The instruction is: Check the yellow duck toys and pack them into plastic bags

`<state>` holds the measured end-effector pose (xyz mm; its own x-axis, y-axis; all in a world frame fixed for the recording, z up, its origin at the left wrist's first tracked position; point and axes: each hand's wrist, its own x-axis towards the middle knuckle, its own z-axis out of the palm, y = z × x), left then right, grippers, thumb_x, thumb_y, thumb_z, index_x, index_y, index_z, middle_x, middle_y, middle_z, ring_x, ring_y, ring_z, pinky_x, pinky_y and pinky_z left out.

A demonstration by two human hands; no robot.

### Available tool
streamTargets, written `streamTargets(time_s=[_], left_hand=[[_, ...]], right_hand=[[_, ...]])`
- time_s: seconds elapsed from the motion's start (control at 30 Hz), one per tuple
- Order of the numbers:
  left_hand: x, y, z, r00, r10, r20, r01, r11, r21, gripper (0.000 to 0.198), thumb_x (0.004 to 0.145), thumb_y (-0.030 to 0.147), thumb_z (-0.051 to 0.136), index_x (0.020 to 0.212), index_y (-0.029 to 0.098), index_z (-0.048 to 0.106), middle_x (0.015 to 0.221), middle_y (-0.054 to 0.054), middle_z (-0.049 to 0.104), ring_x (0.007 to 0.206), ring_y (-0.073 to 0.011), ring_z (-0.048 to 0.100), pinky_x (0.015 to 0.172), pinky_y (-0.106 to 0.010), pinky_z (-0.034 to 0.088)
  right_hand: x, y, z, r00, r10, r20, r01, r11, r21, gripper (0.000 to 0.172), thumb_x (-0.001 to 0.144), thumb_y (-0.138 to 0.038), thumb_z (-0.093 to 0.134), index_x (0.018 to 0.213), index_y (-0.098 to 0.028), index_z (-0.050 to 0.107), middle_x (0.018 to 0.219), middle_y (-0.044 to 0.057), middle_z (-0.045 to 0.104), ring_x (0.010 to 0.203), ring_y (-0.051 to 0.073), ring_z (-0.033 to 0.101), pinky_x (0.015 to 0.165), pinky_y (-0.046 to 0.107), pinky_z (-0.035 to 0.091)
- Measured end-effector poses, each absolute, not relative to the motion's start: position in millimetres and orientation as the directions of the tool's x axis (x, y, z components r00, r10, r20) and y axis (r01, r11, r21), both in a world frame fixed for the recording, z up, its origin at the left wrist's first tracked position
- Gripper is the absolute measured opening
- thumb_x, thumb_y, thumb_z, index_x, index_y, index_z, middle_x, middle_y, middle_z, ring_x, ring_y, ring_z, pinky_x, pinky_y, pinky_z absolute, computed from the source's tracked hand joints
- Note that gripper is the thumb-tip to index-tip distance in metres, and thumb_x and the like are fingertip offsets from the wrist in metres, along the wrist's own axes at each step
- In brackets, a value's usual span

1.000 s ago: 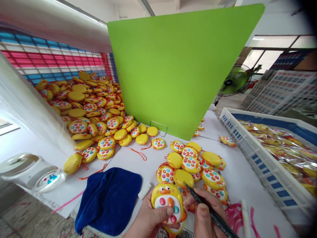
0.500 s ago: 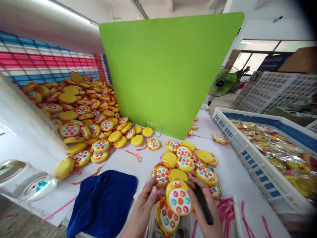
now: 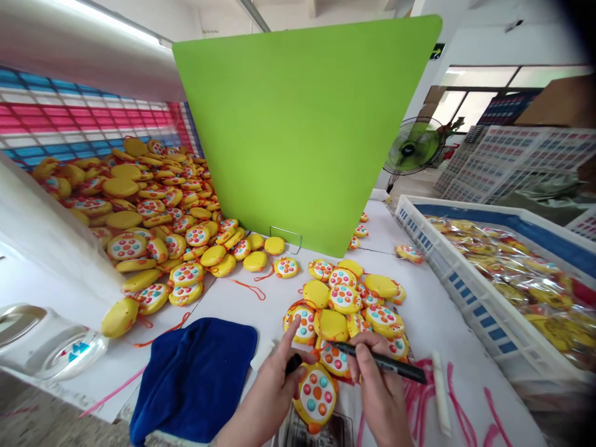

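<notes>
Between the hands lies a yellow plastic animal-shaped toy with coloured buttons (image 3: 316, 394). The left hand (image 3: 274, 386) pinches a small black cylinder (image 3: 293, 364), likely a cap; the right hand (image 3: 379, 388) grips a black pen (image 3: 399, 366). Pen handling seems in hand, calling for tip control. Unlike earlier, no toy is lifted.

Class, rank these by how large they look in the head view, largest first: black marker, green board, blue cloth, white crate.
1. Green board
2. White crate, partly cut off by the picture's edge
3. Blue cloth
4. Black marker, partly covered by fingers
</notes>
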<state>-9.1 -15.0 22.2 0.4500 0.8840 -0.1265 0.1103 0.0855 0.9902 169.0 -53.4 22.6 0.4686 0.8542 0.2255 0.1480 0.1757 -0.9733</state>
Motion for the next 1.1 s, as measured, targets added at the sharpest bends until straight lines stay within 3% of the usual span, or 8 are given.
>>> streamTargets(time_s=[0.1,0.4,0.53,0.63,0.77,0.87,0.97,1.1], left_hand=[[-9.6,-16.2,23.5,0.487,0.871,-0.069,0.143,-0.002,0.99,0.069,0.087,0.021,0.05,0.15,0.027,0.021,0.102,-0.005,0.069,0.078,-0.0161,0.061,0.073,-0.026,0.049],[-19.5,-19.5,38.5,0.637,0.771,0.0,0.195,-0.162,0.967,0.071,0.084,0.01,0.049,0.148,0.03,0.027,0.13,-0.008,0.061,0.117,-0.0236,0.057,0.099,-0.033,0.043],[-32.6,-20.5,31.3,0.635,0.772,-0.023,0.34,-0.253,0.906,0.073,0.085,0.01,0.049,0.149,0.031,0.023,0.128,-0.01,0.063,0.11,-0.0253,0.062,0.09,-0.031,0.048],[-37.1,-22.0,23.5,0.647,0.762,-0.026,0.51,-0.407,0.758,0.074,0.085,0.01,0.049,0.15,0.03,0.019,0.108,-0.01,0.071,0.088,-0.0244,0.068,0.075,-0.028,0.051],[-32.3,-21.8,18.5,0.75,0.656,0.088,0.567,-0.706,0.424,0.077,0.086,0.006,0.044,0.151,0.026,0.01,0.103,-0.011,0.068,0.087,-0.0234,0.066,0.072,-0.026,0.051],[-28.8,-21.0,15.0,0.748,0.658,0.089,0.619,-0.739,0.267,0.075,0.086,0.002,0.039,0.152,0.023,0.011,0.097,-0.012,0.068,0.082,-0.0238,0.066,0.064,-0.026,0.051],[-35.8,-18.6,13.7,0.665,0.745,0.057,0.668,-0.627,0.401,0.071,0.086,0.005,0.046,0.15,0.021,0.02,0.09,-0.011,0.071,0.075,-0.0224,0.067,0.063,-0.025,0.049],[-62.9,3.1,18.9,0.655,0.755,-0.026,0.537,-0.441,0.719,0.062,0.087,0.028,0.061,0.144,0.028,0.037,0.092,-0.006,0.074,0.08,-0.0207,0.069,0.071,-0.023,0.048]], right_hand=[[147.2,-57.8,27.6,0.351,0.926,0.143,-0.002,0.153,-0.988,0.03,0.093,-0.047,0.048,0.078,-0.022,0.054,0.055,-0.007,0.038,0.048,0.011,0.038,0.048,0.022,0.034],[136.0,-58.6,20.5,0.081,0.996,0.042,0.007,0.041,-0.999,0.03,0.09,-0.049,0.053,0.08,-0.02,0.057,0.064,-0.004,0.046,0.056,0.012,0.042,0.053,0.023,0.037],[133.7,-61.8,4.5,0.132,0.988,-0.077,-0.157,-0.056,-0.986,0.034,0.085,-0.053,0.057,0.079,-0.02,0.057,0.052,-0.008,0.036,0.046,0.01,0.032,0.045,0.022,0.027],[126.1,-64.1,-9.6,0.196,0.974,-0.112,-0.258,-0.059,-0.964,0.036,0.081,-0.056,0.062,0.08,-0.02,0.058,0.05,-0.008,0.037,0.046,0.009,0.034,0.046,0.022,0.028],[105.4,-60.8,-17.7,0.324,0.921,-0.215,-0.422,-0.062,-0.904,0.04,0.074,-0.059,0.067,0.084,-0.022,0.055,0.05,-0.01,0.035,0.042,0.009,0.032,0.043,0.022,0.029],[92.6,-52.4,-13.4,0.304,0.896,-0.324,-0.557,-0.108,-0.823,0.044,0.068,-0.061,0.071,0.079,-0.024,0.049,0.051,-0.011,0.031,0.041,0.008,0.029,0.041,0.021,0.026],[91.4,-42.2,-9.8,0.172,0.911,-0.375,-0.5,-0.247,-0.83,0.045,0.073,-0.061,0.067,0.069,-0.024,0.041,0.046,-0.013,0.024,0.038,0.007,0.02,0.038,0.019,0.02],[100.8,-33.7,-14.5,-0.011,0.975,-0.22,0.098,-0.218,-0.971,0.034,0.083,-0.049,0.057,0.064,-0.021,0.05,0.047,-0.005,0.046,0.042,0.012,0.042,0.042,0.023,0.028]])
